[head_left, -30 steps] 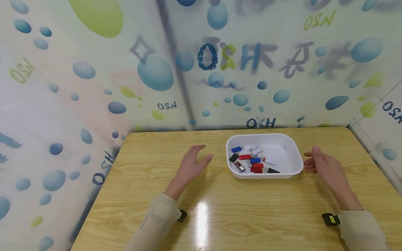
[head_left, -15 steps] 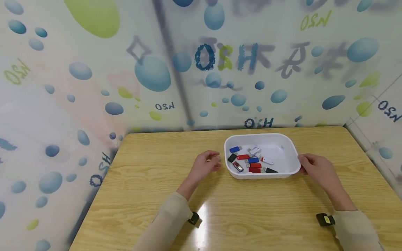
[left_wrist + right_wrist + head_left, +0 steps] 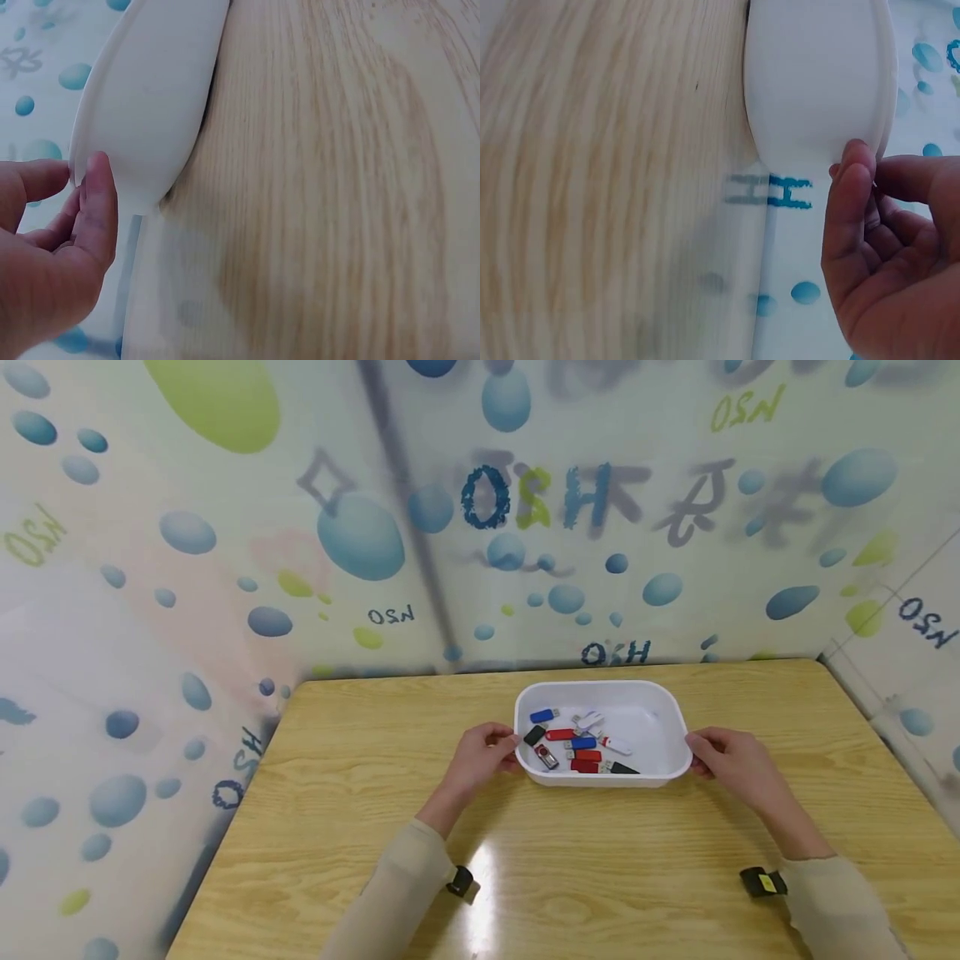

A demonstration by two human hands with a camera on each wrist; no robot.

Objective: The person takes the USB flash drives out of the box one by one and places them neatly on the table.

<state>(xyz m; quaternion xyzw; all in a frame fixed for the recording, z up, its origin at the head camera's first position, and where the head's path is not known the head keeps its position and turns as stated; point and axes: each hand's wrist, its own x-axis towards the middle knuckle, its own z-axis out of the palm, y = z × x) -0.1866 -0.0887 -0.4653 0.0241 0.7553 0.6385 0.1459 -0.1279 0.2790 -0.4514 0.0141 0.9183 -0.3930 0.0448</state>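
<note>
A white plastic tray (image 3: 600,781) stands on the table, holding several USB flash drives in blue, red, black and white, mostly in its left half. Among them are a blue flash drive (image 3: 582,743), a black one (image 3: 535,735) and a white one with a red band (image 3: 617,746). My left hand (image 3: 480,758) pinches the tray's left rim between thumb and fingers; the left wrist view shows the tray wall (image 3: 150,97) beside the fingertips. At the opposite end, my right hand (image 3: 738,768) pinches the right rim, as the right wrist view of the tray wall (image 3: 817,82) also shows.
The wooden table (image 3: 600,868) ends at a wall covering (image 3: 450,568) printed with blue and green drops, close behind the tray. A black device (image 3: 461,882) sits at the left cuff, another black device (image 3: 763,882) at the right cuff.
Both hands have come to the tray's ends and taken hold of its rim, the right hand before the left. The tray has shifted slightly to the left with its flash drives.
</note>
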